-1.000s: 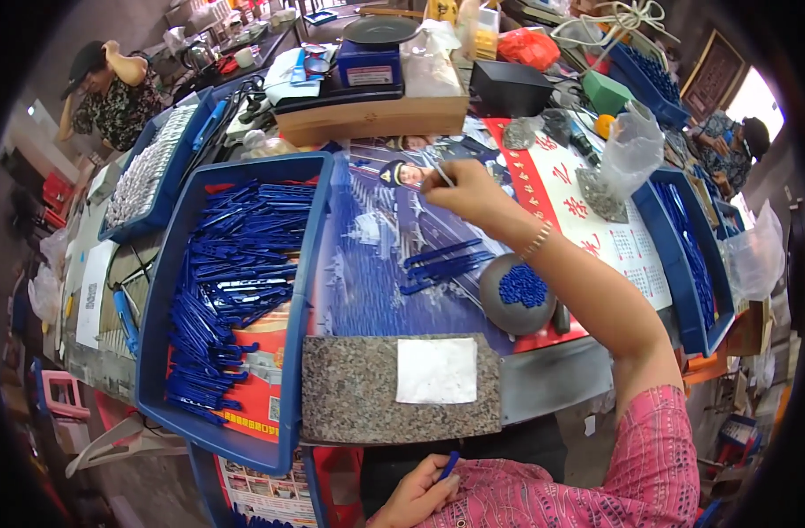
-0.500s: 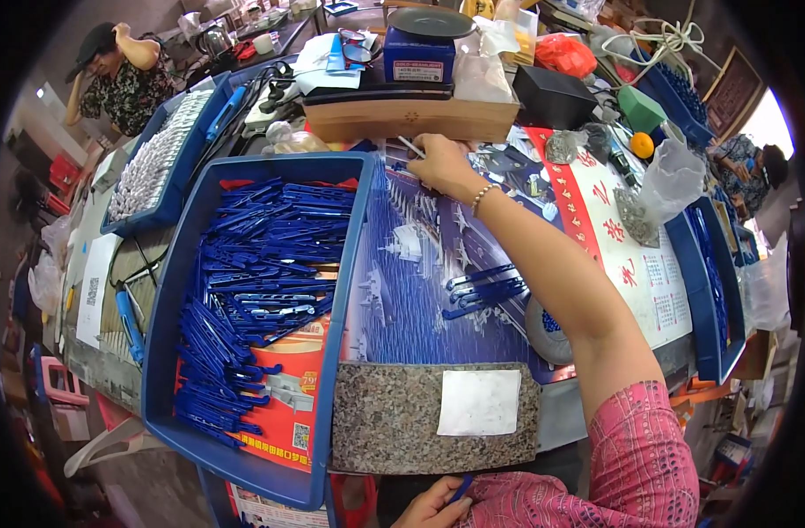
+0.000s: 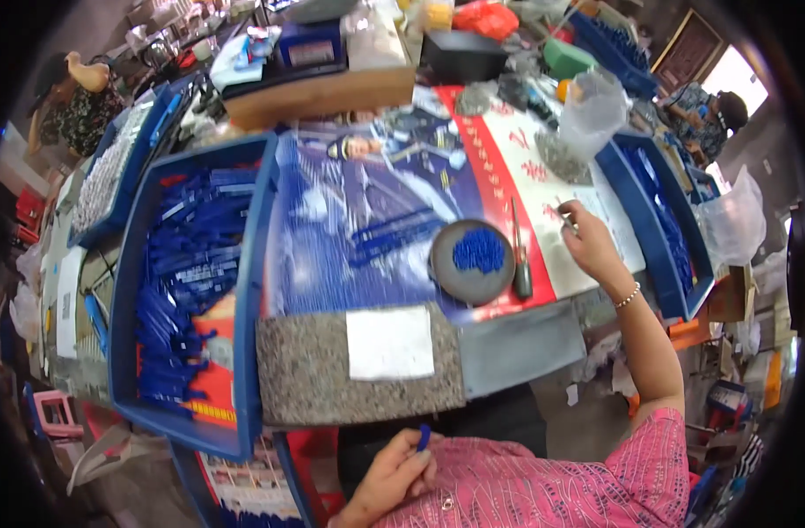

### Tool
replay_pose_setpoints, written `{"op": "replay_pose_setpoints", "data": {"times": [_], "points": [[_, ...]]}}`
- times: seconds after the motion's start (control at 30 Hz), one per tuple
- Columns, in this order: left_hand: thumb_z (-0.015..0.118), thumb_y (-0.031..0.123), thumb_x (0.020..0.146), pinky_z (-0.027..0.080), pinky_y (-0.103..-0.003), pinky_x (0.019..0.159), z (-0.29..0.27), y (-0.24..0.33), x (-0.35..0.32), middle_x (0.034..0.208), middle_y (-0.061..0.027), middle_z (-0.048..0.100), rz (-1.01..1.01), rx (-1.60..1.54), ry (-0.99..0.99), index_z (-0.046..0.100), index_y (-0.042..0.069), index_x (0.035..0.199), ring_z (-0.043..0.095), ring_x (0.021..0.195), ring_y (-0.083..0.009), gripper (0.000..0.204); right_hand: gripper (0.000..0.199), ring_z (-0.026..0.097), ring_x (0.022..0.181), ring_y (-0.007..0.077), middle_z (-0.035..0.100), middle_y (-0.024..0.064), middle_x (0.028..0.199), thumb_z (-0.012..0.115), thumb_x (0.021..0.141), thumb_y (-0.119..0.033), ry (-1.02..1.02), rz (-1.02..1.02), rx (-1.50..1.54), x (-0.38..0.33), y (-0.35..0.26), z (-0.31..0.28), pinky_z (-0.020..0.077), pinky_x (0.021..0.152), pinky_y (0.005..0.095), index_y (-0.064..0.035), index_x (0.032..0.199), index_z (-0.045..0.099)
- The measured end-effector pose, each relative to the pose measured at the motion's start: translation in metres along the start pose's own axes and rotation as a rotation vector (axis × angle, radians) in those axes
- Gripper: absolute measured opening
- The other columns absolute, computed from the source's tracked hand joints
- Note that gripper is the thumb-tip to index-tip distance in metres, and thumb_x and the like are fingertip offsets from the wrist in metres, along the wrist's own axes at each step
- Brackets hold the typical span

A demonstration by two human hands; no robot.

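Observation:
Low at the front, close to my lap, my left hand pinches a small blue plastic piece. My right hand is over the right part of the table, its fingers closed on a thin, pale stick that is mostly hidden. Left of that hand lies a screwdriver with a dark handle, beside a round grey dish of tiny blue parts. Several long blue plastic pieces lie on the printed sheet left of the dish.
A blue tray full of long blue pieces stands left. A stone slab bearing white paper sits at the front edge. Another blue tray is at right; a wooden box stands behind. Two people are in the background.
My right hand has swung from the far middle, by the wooden box, to the right side of the table. The view has shifted right; my left hand still holds the blue piece.

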State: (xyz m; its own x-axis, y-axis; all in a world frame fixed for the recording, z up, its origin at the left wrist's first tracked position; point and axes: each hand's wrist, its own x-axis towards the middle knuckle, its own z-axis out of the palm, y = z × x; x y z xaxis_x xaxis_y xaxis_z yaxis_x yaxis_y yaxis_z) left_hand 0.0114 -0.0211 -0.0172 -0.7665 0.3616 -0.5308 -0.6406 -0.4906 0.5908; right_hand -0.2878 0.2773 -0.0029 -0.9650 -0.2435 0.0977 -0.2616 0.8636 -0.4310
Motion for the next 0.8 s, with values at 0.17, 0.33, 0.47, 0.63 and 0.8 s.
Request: {"op": "replay_pose_setpoints", "data": {"times": [0.17, 0.33, 0.47, 0.63, 0.8], "points": [[0.039, 0.006, 0.093, 0.033, -0.019, 0.047, 0.024, 0.000, 0.009, 0.070, -0.0044, 0.050, 0.026, 0.016, -0.133, 0.041, 0.002, 0.119, 0.039, 0.048, -0.0065, 0.026, 0.032, 0.052, 0.092, 0.0382, 0.054, 0.0197, 0.102, 0.050, 0.076, 0.000, 0.207, -0.135, -0.310, -0.055, 0.011, -0.007, 0.0425, 0.080, 0.0424, 0.0002, 0.108, 0.050], [0.038, 0.006, 0.093, 0.033, -0.018, 0.047, 0.039, 0.003, 0.008, 0.071, -0.0055, 0.050, -0.032, 0.018, -0.093, 0.036, 0.003, 0.122, 0.039, 0.047, -0.0067, 0.029, 0.022, 0.059, 0.077, 0.0174, 0.060, 0.0100, 0.085, 0.055, 0.080, 0.001, 0.012, -0.156, 0.329, -0.127, -0.083, -0.008, 0.0461, 0.071, 0.0279, 0.0015, 0.102, 0.056], [0.038, 0.007, 0.093, 0.035, -0.019, 0.045, 0.048, 0.001, 0.006, 0.071, -0.0077, 0.052, -0.077, 0.049, -0.058, 0.035, 0.003, 0.115, 0.042, 0.047, -0.0079, 0.022, 0.029, 0.055, 0.070, 0.0082, 0.058, 0.0047, 0.078, 0.061, 0.080, -0.006, -0.724, -0.049, 0.821, -0.166, -0.121, 0.018, 0.0462, 0.062, 0.0228, 0.0025, 0.107, 0.056], [0.038, 0.009, 0.094, 0.036, -0.019, 0.044, 0.053, 0.001, 0.005, 0.071, -0.0091, 0.054, -0.097, 0.130, -0.041, 0.036, 0.003, 0.105, 0.046, 0.047, -0.0092, 0.013, 0.022, 0.049, 0.068, 0.0034, 0.054, 0.0003, 0.077, 0.060, 0.086, -0.011, -0.829, 0.164, 1.261, -0.182, -0.119, 0.046, 0.0418, 0.057, 0.0193, 0.0022, 0.102, 0.056], [0.040, 0.014, 0.095, 0.037, -0.018, 0.043, 0.046, -0.006, 0.012, 0.071, -0.0067, 0.054, -0.137, 0.162, -0.036, 0.037, 0.004, 0.099, 0.048, 0.048, -0.0076, 0.012, 0.015, 0.048, 0.068, 0.0025, 0.054, -0.0003, 0.080, 0.058, 0.088, -0.012, -0.801, 0.270, 1.435, -0.195, -0.118, 0.062, 0.0401, 0.058, 0.0178, -0.0001, 0.096, 0.055]]}}
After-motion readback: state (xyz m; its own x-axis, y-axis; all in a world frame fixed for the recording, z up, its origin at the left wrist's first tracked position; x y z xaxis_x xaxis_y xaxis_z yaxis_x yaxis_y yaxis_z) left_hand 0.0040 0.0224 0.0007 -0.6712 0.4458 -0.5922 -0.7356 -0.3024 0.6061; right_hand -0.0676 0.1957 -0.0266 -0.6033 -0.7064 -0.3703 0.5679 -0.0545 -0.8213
